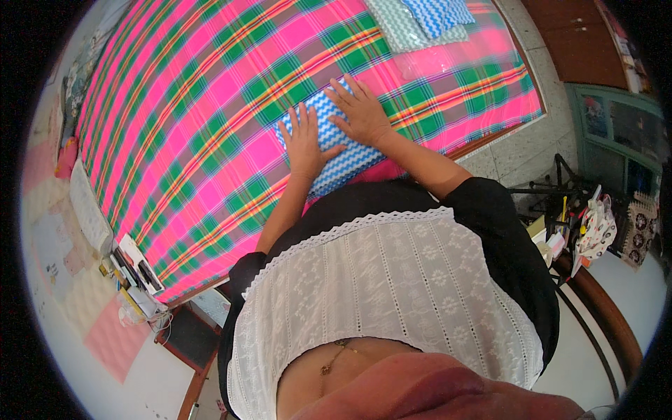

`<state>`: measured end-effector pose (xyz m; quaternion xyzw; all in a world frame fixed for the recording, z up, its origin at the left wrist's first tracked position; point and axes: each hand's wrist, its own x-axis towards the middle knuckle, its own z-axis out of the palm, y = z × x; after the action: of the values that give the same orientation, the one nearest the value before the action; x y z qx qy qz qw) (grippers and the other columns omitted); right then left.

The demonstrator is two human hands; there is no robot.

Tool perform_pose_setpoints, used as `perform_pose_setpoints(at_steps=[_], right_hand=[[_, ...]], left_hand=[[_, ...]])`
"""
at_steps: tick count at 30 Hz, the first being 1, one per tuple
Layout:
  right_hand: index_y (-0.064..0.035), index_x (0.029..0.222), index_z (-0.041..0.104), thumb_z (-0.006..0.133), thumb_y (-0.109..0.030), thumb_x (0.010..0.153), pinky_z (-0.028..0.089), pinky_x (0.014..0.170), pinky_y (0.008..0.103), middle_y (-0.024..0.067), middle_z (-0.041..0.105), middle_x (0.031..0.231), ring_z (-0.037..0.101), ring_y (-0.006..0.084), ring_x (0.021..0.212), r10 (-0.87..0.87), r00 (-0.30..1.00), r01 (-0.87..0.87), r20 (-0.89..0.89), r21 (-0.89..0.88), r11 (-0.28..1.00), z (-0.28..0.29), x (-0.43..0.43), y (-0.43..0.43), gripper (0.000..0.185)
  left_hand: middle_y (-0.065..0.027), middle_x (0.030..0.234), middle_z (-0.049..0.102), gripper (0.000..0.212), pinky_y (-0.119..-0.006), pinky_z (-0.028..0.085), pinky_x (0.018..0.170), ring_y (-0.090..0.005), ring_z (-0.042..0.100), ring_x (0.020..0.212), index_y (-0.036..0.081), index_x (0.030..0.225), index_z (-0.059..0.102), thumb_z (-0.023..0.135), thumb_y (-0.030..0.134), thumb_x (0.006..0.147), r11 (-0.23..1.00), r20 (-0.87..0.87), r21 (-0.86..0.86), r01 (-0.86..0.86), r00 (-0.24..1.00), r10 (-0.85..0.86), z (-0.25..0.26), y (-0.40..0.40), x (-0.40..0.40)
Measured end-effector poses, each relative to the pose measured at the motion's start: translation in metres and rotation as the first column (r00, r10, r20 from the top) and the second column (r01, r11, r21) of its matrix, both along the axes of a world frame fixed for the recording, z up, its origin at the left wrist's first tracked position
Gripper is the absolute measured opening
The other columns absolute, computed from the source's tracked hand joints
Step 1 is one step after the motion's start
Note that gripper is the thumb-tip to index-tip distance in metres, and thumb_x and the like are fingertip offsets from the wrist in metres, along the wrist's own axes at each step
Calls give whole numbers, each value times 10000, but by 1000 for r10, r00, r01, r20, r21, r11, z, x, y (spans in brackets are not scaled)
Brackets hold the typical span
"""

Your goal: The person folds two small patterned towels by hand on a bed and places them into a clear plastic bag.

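Note:
A blue and white zigzag-patterned cloth (pixel 338 167), folded flat, lies on the pink and green plaid bed cover (pixel 220 152) close to my body. My left hand (pixel 304 142) rests palm down on its left part, fingers apart. My right hand (pixel 362 113) lies palm down on its upper right part, fingers spread, the fingertips at the far edge. Neither hand grips the cloth. Farther off at the upper right, another blue and white zigzag cloth (pixel 441 16) lies on a grey-green and white zigzag cloth (pixel 394 31), with a clear plastic bag (pixel 454 58) beside them.
The wooden bed edge (pixel 485 139) runs along the right. Beyond it stand a brown cabinet (pixel 577 37), a green-framed glass cabinet (pixel 625 126) and a black stand (pixel 559 176) near cluttered items. A white tray-like box (pixel 142 262) with small things sits at the left bed corner.

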<state>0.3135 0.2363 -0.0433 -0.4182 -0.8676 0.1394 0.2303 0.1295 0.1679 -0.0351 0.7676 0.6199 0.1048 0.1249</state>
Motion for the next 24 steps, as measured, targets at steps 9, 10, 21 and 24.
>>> perform_pose_setpoints(at_steps=[9,10,21,24], right_hand=[[-140,1355,497,585,-268,894,234,1109,510,158,390,1466,296,368,1389,-31,990,29,-136,-14,999,32,32,33,487],[-139,1353,500,592,-246,882,236,1108,512,164,396,1460,298,373,1386,-106,989,113,-99,67,991,46,46,48,491],[-51,1132,630,588,-206,857,366,1024,476,184,560,1281,483,387,1218,-529,828,561,-188,257,787,23,175,168,318],[-5,1067,631,570,-324,898,465,875,373,202,637,1083,608,352,986,-614,742,627,-271,-45,778,88,177,175,366]], left_hand=[[-248,1527,218,1151,-638,41,1108,-413,135,1436,-15,1454,267,741,632,627,1000,37,1,-13,999,13,-2,3,-1],[-249,1527,217,1148,-637,39,1108,-414,136,1436,-14,1454,264,740,630,632,1000,38,2,-20,999,20,-5,1,-3],[-268,1522,208,1128,-614,40,1120,-422,126,1436,-37,1452,237,743,586,660,1000,8,9,13,1000,-14,3,1,0],[-259,1524,215,1133,-615,42,1120,-415,136,1436,-29,1457,240,718,624,665,999,-15,36,22,1000,-21,2,0,-2]])
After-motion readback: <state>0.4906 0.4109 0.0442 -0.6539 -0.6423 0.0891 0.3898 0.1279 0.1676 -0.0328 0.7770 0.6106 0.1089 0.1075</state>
